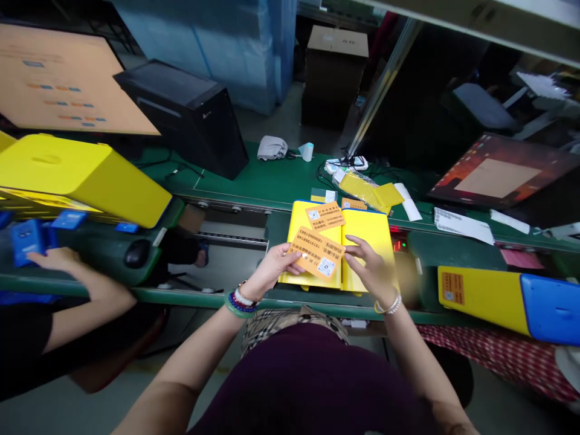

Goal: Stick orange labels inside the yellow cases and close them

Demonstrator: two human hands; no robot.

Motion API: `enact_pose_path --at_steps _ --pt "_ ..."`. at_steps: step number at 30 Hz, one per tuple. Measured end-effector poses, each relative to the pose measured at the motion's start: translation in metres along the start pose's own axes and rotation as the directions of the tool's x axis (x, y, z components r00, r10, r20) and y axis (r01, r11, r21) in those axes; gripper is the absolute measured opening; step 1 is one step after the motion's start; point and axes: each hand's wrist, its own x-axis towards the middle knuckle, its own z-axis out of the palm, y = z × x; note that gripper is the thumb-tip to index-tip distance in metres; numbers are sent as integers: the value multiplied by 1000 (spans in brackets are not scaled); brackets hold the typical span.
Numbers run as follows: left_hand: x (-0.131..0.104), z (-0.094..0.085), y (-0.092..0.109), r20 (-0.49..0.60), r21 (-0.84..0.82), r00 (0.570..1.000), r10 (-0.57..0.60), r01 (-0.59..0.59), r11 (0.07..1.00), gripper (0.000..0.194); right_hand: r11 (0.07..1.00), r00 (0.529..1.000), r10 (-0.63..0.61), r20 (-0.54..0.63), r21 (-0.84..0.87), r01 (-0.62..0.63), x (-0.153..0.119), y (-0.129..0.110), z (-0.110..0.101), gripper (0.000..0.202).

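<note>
My left hand (274, 269) pinches the left edge of an orange printed label (318, 255) with dark characters and a square code. The label is tilted, above two yellow boxes (369, 232) with blue edges standing side by side. Close to its right edge is my right hand (372, 270), fingers apart and slightly bent; whether a fingertip touches the label I cannot make out. Another orange label (330, 215) lies partly behind the first, over the left yellow box. A third orange piece (354, 204) shows just beyond the boxes.
Yellow sheets in plastic (357, 186) and cables lie on the green bench (244, 190). A black computer case (190, 115) stands back left. Large yellow cases flank both sides, the right one with a blue end (550, 308). At left, a co-worker's hand (58, 260) is beside blue parts.
</note>
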Motion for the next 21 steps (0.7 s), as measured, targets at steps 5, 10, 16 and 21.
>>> enact_pose_path --at_steps 5,10,16,21 --pt "-1 17 -9 -199 36 971 135 -131 991 41 889 939 303 -162 403 -217 -5 26 35 35" --pt "0 25 -19 -213 84 964 158 -143 986 39 820 918 372 -133 510 -259 -4 34 54 32" --pt "3 27 -18 -208 121 960 189 -167 979 40 778 925 370 -85 573 -258 2 35 51 31" --pt "3 25 -18 -213 174 950 228 -193 966 39 770 915 398 -69 568 -292 5 36 53 36"
